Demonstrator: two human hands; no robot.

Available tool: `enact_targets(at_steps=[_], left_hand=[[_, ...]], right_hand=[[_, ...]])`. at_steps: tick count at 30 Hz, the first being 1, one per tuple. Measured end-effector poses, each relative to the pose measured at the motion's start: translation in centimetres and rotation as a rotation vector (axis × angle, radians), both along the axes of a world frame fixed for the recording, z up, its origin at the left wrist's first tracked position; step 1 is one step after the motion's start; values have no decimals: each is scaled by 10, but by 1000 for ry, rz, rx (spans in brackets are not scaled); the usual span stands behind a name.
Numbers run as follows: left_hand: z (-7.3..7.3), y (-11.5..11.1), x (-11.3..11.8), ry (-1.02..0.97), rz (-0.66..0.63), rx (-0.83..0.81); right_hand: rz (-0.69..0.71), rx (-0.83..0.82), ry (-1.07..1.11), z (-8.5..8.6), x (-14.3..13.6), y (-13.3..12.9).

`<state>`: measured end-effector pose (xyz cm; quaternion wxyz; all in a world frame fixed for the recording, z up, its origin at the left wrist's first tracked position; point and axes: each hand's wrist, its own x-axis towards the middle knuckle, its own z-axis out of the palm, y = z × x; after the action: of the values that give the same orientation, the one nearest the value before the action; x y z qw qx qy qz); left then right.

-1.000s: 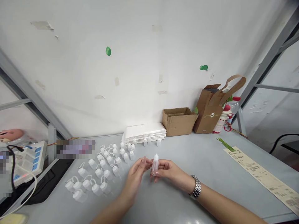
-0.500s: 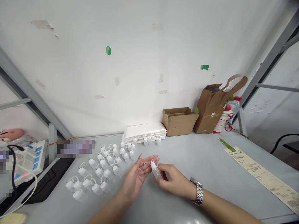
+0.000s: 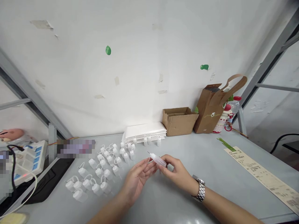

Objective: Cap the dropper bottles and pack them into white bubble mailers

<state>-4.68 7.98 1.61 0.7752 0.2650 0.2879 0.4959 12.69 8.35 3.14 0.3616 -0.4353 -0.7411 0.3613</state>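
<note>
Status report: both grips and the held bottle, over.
Right grip holding bottle. Left grip close beside nozzle. Bottle tilted, thin tip bare. Other bottles off left.

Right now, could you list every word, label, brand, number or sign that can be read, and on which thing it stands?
No text can be read for certain.
Bag: pale emblem, script and a small mark, too small to read.
Paper strip: printed lines, too small to read.
Bottle in the right hand: no print seen.
</note>
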Motion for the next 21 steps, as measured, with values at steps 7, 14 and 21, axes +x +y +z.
enact_targets(at_steps=[7, 14, 21], left_hand=[[6, 0, 1, -79, -3, -105], [10, 2, 2, -85, 10, -134], [16, 1, 3, -51, -6, -145]], right_hand=[[82, 114, -81, 4, 2, -2], [113, 286, -294, -4, -1, -6], [101, 334, -331, -5, 0, -4]])
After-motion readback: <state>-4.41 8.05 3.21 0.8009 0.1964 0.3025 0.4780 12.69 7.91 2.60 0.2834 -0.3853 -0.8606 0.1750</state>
